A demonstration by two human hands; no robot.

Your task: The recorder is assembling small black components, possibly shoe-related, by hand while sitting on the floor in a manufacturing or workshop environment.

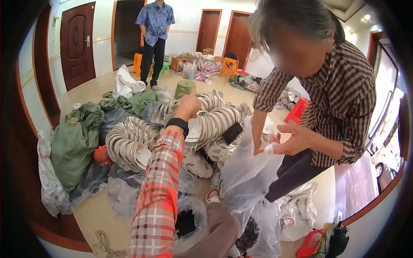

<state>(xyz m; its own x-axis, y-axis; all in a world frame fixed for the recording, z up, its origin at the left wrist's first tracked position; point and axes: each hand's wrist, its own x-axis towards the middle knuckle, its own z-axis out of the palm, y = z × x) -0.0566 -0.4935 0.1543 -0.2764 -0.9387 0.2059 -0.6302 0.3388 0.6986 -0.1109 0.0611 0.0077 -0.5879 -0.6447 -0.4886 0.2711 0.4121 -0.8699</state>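
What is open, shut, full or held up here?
Left hand: raised above the rings, fingers curled; what it holds cannot be told.
Clear bag: held open by another person's hands.
Green sack: stuffed full, lying on the floor.
Brown door: shut.
Pale rings: stacked in long curved rows.
Green stool: upright.

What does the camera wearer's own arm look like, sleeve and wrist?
One forearm shows, in a long sleeve of red, white and grey plaid. A black wristband, perhaps a watch, sits at the wrist just past the cuff. The hand is bare. The other arm is not in view.
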